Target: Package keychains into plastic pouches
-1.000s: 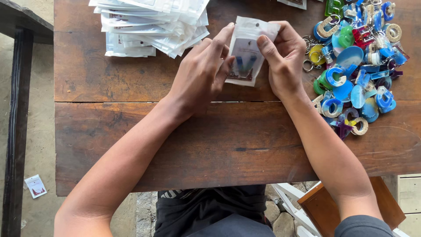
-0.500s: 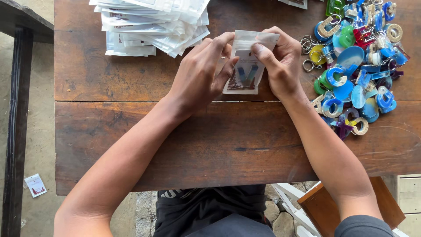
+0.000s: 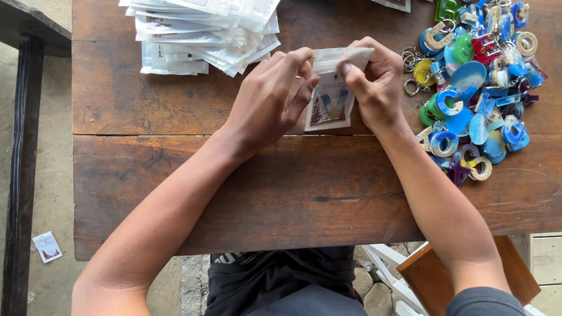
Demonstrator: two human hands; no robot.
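Two hands, the left hand (image 3: 269,99) and right hand (image 3: 377,82), are closed in a pinching grip on one small clear packet (image 3: 331,96) with a keychain inside. Left of the packet, finished packets (image 3: 202,32) are stacked; right of it, loose letter keychains (image 3: 474,88) remain unpacked on the wooden surface (image 3: 293,193).

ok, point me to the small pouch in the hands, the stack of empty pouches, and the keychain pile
small pouch (image 3: 329,105), head view, its clear front face.
stack of pouches (image 3: 202,32), head view, top of the stack.
keychain pile (image 3: 477,88), head view, middle of the heap.

pouch (image 3: 331,96) on table (image 3: 293,193) centre | packet stack (image 3: 205,32) left-behind | keychain pile (image 3: 477,88) right
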